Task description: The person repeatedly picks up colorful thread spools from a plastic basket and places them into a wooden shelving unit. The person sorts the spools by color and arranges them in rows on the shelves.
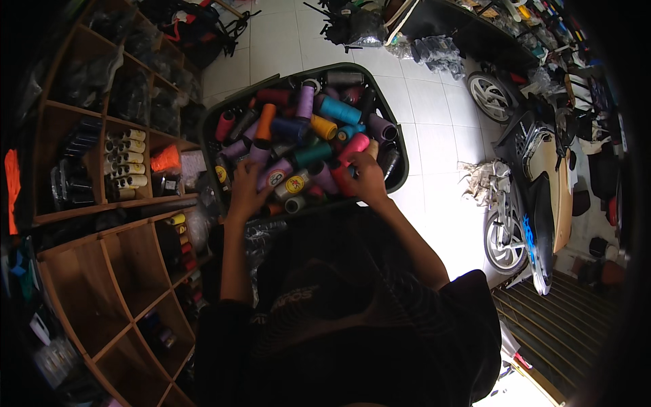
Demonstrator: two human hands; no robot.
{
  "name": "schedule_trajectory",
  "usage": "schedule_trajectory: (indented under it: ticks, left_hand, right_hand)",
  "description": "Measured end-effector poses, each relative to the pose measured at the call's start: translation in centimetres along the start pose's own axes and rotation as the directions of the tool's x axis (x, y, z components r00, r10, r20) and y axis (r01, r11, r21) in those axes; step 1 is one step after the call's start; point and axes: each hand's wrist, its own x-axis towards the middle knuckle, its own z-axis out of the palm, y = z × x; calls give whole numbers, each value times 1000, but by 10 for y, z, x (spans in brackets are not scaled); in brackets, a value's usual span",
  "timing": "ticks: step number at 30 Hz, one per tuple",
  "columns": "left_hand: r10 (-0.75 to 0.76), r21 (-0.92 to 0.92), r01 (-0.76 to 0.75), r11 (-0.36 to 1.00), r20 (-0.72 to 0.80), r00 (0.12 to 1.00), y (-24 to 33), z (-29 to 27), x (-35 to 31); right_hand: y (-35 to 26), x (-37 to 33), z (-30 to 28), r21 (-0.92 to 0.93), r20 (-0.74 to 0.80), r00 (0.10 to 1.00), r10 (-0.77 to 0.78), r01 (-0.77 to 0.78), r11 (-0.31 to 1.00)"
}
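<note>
A dark green plastic basket [405,159] in front of me is heaped with thread spools of many colours. My left hand [249,186] reaches in at the near left, its fingers spread against a light purple spool [274,174]. At the near right, my right hand [367,182] has its fingers curled at a red spool [340,178], just below a bright pink spool [354,145]. Its fingertips are partly hidden among the spools. Close by lie a dark green spool [312,155], a yellow one [323,127] and an orange one [264,123].
Wooden cubby shelves [102,217] stand on the left, some holding cream spools [129,159] and plastic-wrapped goods. A motorbike [532,217] is at the right on the white tiled floor [434,129]. Bags [437,57] and a dark bundle [196,30] lie beyond the basket.
</note>
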Motion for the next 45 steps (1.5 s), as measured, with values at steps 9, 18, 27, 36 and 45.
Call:
schedule_trajectory:
  ticks: [9,18,27,36,45]
  left_hand:
    - [-63,-75,70,995,92,994,-13,0,-16]
    - [-442,-418,399,816,-6,897,36,-42,-32]
    - [-543,-618,385,686,-82,836,20,-33,-62]
    - [-524,-565,365,740,-144,839,16,-32,-80]
    - [-557,-665,332,669,-153,816,12,-27,-91]
  right_hand:
    - [-40,17,22,-65,90,944,-319,325,943]
    - [-18,19,24,15,37,967,-252,251,968]
    - [-29,36,21,56,100,919,-380,376,925]
    - [-53,37,78,-199,628,637,-447,687,699]
    - [-69,33,69,-72,529,770,-357,460,885]
